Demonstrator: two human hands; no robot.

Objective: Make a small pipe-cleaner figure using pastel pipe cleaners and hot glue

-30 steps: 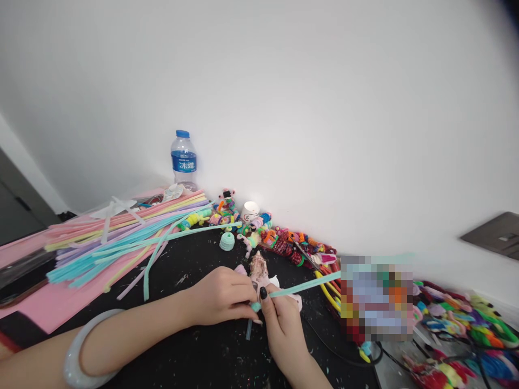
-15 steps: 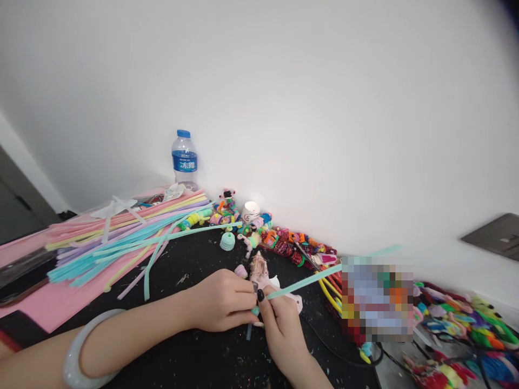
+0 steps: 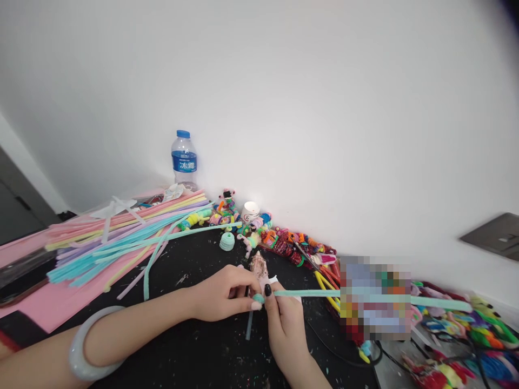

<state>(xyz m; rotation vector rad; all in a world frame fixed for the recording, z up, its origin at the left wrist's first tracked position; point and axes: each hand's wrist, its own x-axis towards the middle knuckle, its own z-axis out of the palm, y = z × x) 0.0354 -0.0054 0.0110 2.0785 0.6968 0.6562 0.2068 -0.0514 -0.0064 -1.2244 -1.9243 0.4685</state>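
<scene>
In the head view my left hand (image 3: pixel 223 294) pinches a small mint-green coil (image 3: pixel 258 297) between thumb and fingers. My right hand (image 3: pixel 287 324) grips the mint pipe cleaner (image 3: pixel 314 293) close beside that coil. The long free end of the pipe cleaner stretches nearly level to the right. Just behind my hands lies a pink glue gun with a stained nozzle (image 3: pixel 258 265), its body mostly hidden. A translucent stick (image 3: pixel 248 324) shows below my left fingers. Further back stands a wound mint pipe-cleaner piece (image 3: pixel 227 242).
Loose pastel pipe cleaners (image 3: pixel 133 243) spread over pink sheets at left. A water bottle (image 3: pixel 184 159) and a white paper cup (image 3: pixel 251 210) stand near the wall. Colourful pipe-cleaner figures (image 3: pixel 279 240) line the back. A black cable (image 3: pixel 336 356) runs at right, near a pixelated patch.
The pipe cleaner's free end has swung down from slanting upward to nearly level, reaching further right. My hands have shifted slightly, and the small coil shows more clearly between them.
</scene>
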